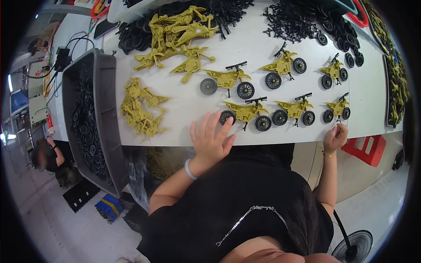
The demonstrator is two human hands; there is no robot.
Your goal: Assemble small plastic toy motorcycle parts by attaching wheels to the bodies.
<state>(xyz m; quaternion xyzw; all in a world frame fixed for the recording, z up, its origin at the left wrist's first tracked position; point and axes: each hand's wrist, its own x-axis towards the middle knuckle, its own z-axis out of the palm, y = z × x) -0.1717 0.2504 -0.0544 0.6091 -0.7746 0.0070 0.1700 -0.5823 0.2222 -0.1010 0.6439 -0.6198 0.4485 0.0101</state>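
Note:
My left hand (212, 139) lies at the table's front edge with fingers spread. Its fingertips are beside the black front wheel of a yellow-green toy motorcycle (245, 113), and it holds nothing. At the right, my right hand (336, 137) is curled closed; whatever may be inside is hidden. It is just below another toy motorcycle (337, 108) at the row's right end. A third toy motorcycle (294, 109) stands between them. Behind is a second row, with toy motorcycles at the left (227, 81), middle (283, 65) and right (334, 71).
Yellow-green body shells lie in a small pile (141, 107) and a larger heap (182, 33). Black handlebar-like parts (287, 22) and wheels (344, 37) are heaped behind. A grey bin (107, 87) of wheels flanks the table; a red stool (368, 151) stands right. A person sits far left.

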